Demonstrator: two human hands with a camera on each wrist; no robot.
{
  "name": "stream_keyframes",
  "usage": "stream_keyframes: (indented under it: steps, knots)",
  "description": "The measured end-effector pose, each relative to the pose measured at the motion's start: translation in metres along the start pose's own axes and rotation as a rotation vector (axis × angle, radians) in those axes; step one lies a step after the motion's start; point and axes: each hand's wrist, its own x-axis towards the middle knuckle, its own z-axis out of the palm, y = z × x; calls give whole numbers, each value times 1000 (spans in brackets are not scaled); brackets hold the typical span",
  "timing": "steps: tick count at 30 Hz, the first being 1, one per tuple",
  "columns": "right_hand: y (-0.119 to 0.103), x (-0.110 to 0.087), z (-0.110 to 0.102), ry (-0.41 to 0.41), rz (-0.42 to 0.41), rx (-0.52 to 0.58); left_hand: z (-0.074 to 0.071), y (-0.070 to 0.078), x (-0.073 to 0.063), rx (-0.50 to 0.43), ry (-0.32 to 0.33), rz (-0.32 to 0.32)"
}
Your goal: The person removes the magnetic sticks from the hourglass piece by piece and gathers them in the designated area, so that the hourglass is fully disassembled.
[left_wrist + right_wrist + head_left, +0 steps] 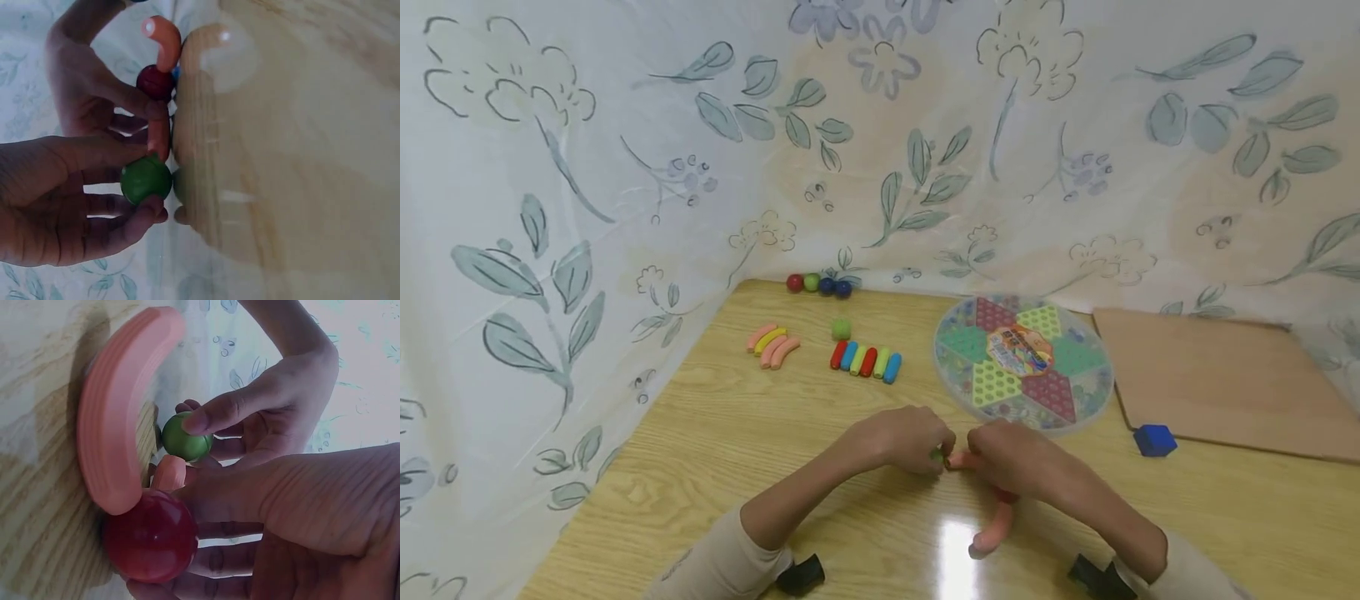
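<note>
My left hand (910, 439) pinches a green ball (145, 180) between thumb and fingers, low over the table. My right hand (1018, 458) grips a short pink stick (160, 134) whose far end meets or nearly meets the green ball. A red ball (151, 537) sits at the stick's other end, beside the right fingers. From the red ball a curved pink stick (112, 419) extends toward the person, lying on or close to the tabletop. In the head view the red ball is mostly hidden under the right hand.
Curved pink and yellow sticks (772, 346) lie at the left, near a row of straight coloured sticks (865, 361). A green ball (841, 329) and several balls (826, 286) sit behind. Rightward are a round star-patterned game board (951, 383), blue block (1154, 440) and brown board (1217, 375).
</note>
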Motion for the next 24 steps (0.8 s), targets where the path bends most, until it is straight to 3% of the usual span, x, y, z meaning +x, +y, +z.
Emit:
stream_keyframes:
  steps: [6,15,20,24]
  knots:
    - [0,0,0,27,20,-14,-10,-7,-3,17,63,42]
    - [0,2,-3,13,42,-20,-39,-32,-20,-182,265,-25]
    - [-2,1,0,-3,62,-4,-56,-63,-26,-202,365,-65]
    - [-3,1,2,-4,65,4,-73,-99,-21,-225,427,-152]
